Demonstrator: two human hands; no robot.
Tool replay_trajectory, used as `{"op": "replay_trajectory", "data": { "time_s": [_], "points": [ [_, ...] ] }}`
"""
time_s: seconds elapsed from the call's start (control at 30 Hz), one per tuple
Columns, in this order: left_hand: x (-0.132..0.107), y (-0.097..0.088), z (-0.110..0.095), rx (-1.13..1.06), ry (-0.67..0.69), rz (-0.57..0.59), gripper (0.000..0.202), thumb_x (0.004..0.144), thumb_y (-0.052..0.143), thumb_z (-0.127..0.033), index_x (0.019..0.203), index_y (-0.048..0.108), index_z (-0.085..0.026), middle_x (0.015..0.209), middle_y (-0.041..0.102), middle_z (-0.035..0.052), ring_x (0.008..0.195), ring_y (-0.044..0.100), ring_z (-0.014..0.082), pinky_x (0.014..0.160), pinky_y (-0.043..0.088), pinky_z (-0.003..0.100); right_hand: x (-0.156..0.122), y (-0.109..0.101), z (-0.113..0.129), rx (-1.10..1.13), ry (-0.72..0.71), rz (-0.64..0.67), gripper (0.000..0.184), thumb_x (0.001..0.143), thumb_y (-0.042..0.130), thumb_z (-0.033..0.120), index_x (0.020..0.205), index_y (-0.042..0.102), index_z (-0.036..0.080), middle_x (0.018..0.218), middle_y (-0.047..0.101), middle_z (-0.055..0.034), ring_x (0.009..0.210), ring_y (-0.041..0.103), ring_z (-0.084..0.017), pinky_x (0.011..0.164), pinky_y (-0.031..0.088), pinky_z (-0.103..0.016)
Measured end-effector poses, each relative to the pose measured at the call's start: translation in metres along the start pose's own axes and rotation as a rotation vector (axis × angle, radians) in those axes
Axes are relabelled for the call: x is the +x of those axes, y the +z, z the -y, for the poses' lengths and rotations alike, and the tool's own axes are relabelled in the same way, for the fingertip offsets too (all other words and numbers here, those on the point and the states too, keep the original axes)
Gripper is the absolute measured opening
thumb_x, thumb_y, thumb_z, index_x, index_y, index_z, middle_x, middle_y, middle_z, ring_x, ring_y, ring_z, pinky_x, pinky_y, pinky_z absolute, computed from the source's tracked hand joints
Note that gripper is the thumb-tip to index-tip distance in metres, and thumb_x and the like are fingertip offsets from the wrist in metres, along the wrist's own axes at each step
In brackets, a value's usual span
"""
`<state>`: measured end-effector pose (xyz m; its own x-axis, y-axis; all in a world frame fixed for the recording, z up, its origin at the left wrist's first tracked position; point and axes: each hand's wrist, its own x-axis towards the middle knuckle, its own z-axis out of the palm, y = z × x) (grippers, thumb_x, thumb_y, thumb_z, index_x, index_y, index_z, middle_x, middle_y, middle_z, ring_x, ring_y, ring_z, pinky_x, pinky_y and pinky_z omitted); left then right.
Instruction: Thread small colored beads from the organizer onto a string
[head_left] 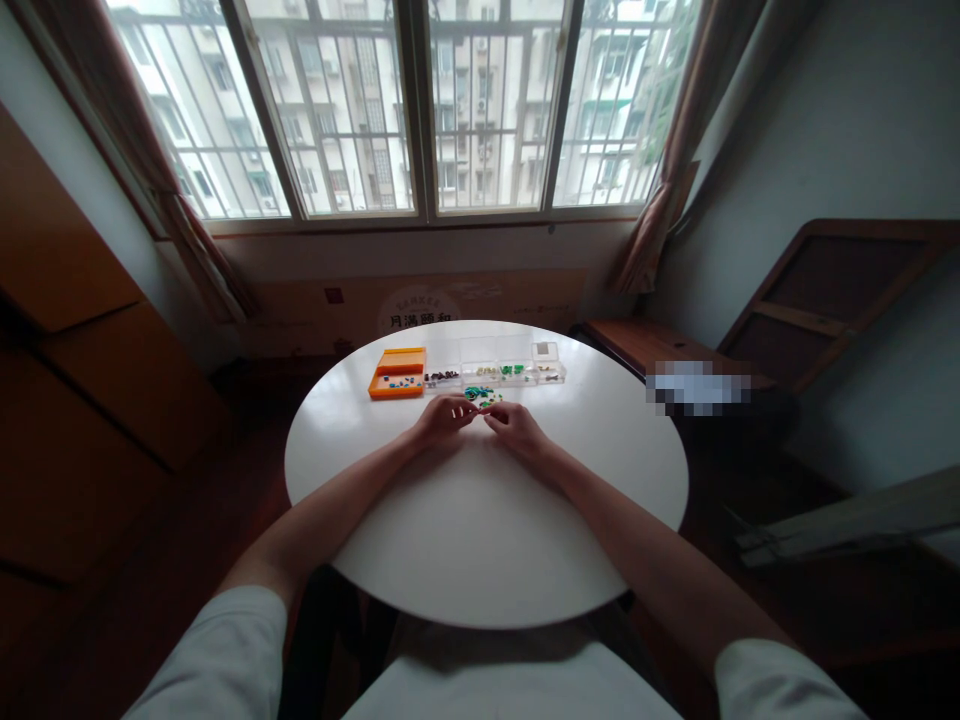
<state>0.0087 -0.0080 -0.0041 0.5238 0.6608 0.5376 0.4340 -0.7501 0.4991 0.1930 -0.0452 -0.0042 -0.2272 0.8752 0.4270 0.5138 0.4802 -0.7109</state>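
Note:
Both my hands rest on a round white table, fingertips meeting near its middle. My left hand is curled with its fingers pinched together. My right hand is also curled in a pinch, touching the left. Whatever they pinch is too small to name. Just beyond the fingertips lies a small heap of green and teal pieces. Behind it stands an open orange case with a few small pieces, and a clear compartment box with dark, green and other small parts.
A window with metal bars fills the far wall, with curtains at both sides. A cardboard box leans under the sill. Wooden furniture stands at the left, a wooden bench and frame at the right.

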Motion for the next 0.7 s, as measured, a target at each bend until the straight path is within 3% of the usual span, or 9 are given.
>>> {"op": "replay_trajectory", "data": {
  "time_s": [0.3,0.7],
  "points": [
    [0.0003,-0.0007,0.0008,-0.147,-0.025,0.03,0.027,0.08,0.057,-0.036,0.084,0.071,-0.013,0.067,0.061,0.0034,0.051,0.052,0.0055,0.047,0.041,0.015,0.0026,0.0013,-0.0022,0.015,0.013,-0.039,0.02,0.075,0.056,0.027,0.08,0.069,0.013,0.07,0.066,-0.0049,0.058,0.054,-0.013,0.057,0.042,-0.024],
    [-0.0003,0.0019,0.0053,-0.141,-0.044,0.041,0.021,0.077,0.06,-0.03,0.079,0.071,-0.011,0.06,0.06,0.0016,0.048,0.049,0.0047,0.045,0.038,0.014,0.0049,0.0013,-0.0041,0.014,0.002,-0.028,0.017,0.075,0.057,0.026,0.078,0.07,0.014,0.072,0.068,-0.0054,0.06,0.056,-0.013,0.059,0.044,-0.025]
  ]
}}
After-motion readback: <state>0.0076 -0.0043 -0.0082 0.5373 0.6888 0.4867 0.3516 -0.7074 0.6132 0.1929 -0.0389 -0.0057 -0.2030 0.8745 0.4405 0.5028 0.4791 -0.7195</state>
